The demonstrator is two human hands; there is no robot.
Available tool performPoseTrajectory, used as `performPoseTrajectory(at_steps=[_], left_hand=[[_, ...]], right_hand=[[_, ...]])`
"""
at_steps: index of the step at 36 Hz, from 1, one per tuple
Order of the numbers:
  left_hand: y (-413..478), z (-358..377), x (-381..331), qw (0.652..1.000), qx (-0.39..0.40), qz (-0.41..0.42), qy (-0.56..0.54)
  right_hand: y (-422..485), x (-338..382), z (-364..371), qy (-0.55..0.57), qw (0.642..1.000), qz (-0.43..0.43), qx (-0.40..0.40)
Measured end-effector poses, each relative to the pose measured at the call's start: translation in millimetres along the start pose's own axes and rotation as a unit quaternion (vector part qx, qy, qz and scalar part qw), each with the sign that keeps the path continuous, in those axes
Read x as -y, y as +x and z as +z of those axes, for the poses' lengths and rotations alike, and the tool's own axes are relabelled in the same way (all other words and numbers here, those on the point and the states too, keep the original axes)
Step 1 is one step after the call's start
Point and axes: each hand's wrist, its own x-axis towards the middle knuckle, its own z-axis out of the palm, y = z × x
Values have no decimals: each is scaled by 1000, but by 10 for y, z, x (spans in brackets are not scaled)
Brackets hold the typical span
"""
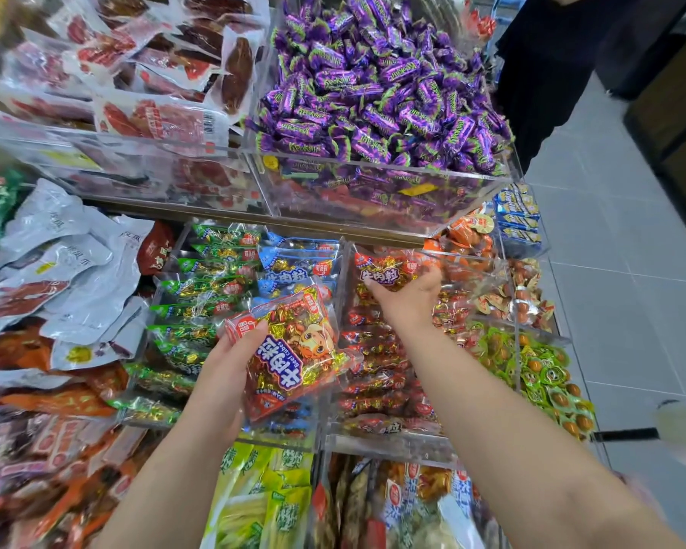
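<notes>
Red packet [290, 350] upside-down, long axis diagonal

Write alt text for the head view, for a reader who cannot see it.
A person's left hand holds a red clear-plastic bag of gold-wrapped beef cubes while the right hand grips a second red bag over a clear acrylic shelf bin of matching bags. Purple-wrapped candies fill a bin above.
</notes>
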Motion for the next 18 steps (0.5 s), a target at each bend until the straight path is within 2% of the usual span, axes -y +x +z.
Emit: performPoseTrajectory(at_steps=[7,10,13,15,18], left_hand=[[-29,97,-52,1000,-9,-10,-8],[-60,166,-62,1000,3,-4,5],[-114,250,-68,1000,22,6,16],[-150,300,-62,999,39,6,21],[-193,378,-25,997,64,4,34]], right_hand=[[-90,-14,-191,6,999,26,40],[-255,-40,-373,39,999,29,13],[-520,-63,-569,117,993,21,-10],[-755,-71,-692,149,988,9,24],[-1097,-107,-805,129,986,-25,104]])
